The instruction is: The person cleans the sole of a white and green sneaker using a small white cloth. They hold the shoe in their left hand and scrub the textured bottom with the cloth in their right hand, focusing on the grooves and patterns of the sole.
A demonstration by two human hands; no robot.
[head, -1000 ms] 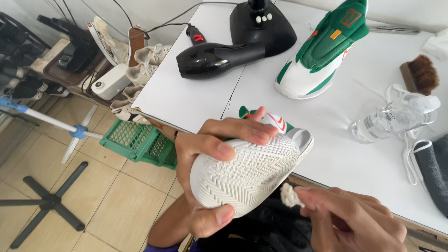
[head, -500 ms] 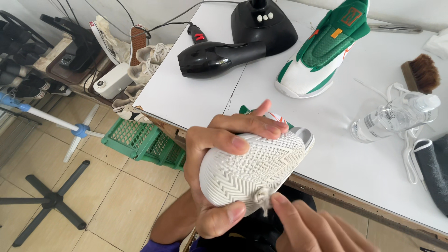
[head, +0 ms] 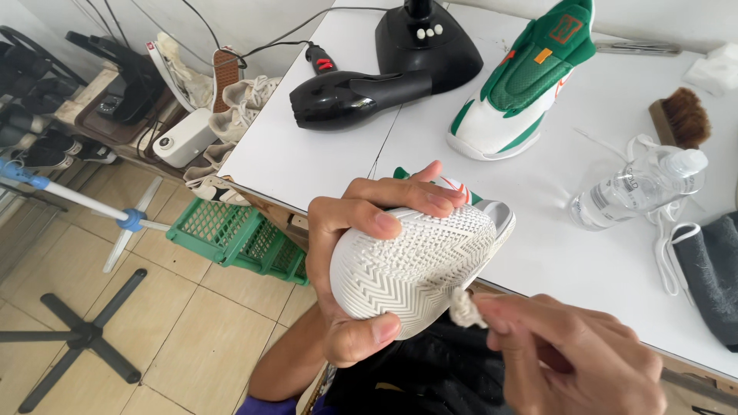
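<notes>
My left hand (head: pixel 361 253) grips a white and green sneaker (head: pixel 423 257), turned so its white patterned sole faces me. The fingers wrap over the top edge and the thumb presses the lower edge. My right hand (head: pixel 573 357) pinches a small whitish wad of cloth (head: pixel 463 307) and holds it against the sole's lower edge. The matching green and white sneaker (head: pixel 523 92) lies on the white table (head: pixel 323 165) further back.
On the table lie a black hair dryer (head: pixel 354 96), a black stand base (head: pixel 427 42), a clear plastic bottle (head: pixel 634 188), a wooden brush (head: pixel 680 115), white laces and a dark cloth (head: pixel 711 273). Left of the table stand a green crate (head: pixel 238 234), shoes and a fan stand.
My right hand has slid the wad along the sole's lower edge, from the middle toward the right. My left hand has kept its grip on the sneaker.
</notes>
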